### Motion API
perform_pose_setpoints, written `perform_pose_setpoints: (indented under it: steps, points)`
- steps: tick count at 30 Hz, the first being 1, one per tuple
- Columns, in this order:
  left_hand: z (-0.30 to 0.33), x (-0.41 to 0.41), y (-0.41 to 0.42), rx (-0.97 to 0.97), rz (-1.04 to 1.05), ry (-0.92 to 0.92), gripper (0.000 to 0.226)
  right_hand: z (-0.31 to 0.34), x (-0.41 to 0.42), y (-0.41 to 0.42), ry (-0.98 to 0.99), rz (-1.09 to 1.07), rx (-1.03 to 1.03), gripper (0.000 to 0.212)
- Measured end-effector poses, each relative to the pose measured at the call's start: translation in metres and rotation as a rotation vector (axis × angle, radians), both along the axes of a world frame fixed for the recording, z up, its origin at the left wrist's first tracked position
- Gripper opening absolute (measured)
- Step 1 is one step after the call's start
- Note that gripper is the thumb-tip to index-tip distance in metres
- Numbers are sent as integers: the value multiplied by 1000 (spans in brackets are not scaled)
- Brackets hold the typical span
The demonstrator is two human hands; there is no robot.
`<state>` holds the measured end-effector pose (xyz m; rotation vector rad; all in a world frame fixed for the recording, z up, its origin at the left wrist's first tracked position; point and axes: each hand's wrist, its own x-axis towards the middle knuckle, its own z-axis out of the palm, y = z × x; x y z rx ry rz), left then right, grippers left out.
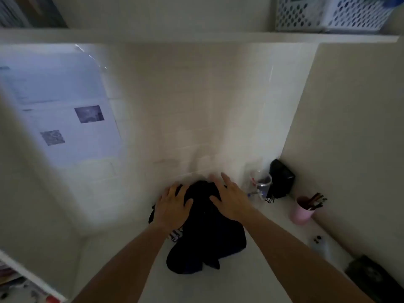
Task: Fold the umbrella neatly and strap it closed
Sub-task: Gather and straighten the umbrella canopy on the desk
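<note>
A black umbrella lies as a loose, crumpled bundle on the white desk, its far end near the back wall. A strip with white lettering shows at its left side, below my left wrist. My left hand lies flat on the bundle's far left part, fingers spread over the fabric. My right hand rests on the far right part, fingers spread and pointing to the wall. Neither hand visibly grips the fabric. The handle and the strap are hidden.
At the desk's back right stand a clear cup with pens, a black pouch and a pink cup with brushes. A dark object lies at the right edge. Papers hang on the left wall. White baskets sit on the shelf above.
</note>
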<state>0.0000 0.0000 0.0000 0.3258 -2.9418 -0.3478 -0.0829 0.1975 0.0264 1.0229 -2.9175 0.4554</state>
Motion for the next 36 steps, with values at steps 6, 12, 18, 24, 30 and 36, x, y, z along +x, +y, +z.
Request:
perform_pose_setpoints:
  steps: [6, 12, 18, 24, 30, 36]
  points:
    - [-42, -43, -1, 88, -45, 124, 58, -42, -35, -40, 83, 115, -86, 54]
    - [-102, -33, 12, 279, -252, 192, 53, -85, -5, -16, 220, 120, -283, 32]
    - [-147, 24, 43, 20, -373, 206, 47, -106, 66, 44, 292, 120, -145, 21]
    - [-215, 74, 81, -125, -425, 154, 64, -191, 118, 84, 252, -63, 46, 36]
    - [-228, 134, 112, -256, -414, 128, 48, -257, 160, 100, 196, -259, 104, 48]
    - [-201, 167, 118, -408, -438, 719, 20, -276, 181, 111, 189, -340, 67, 41]
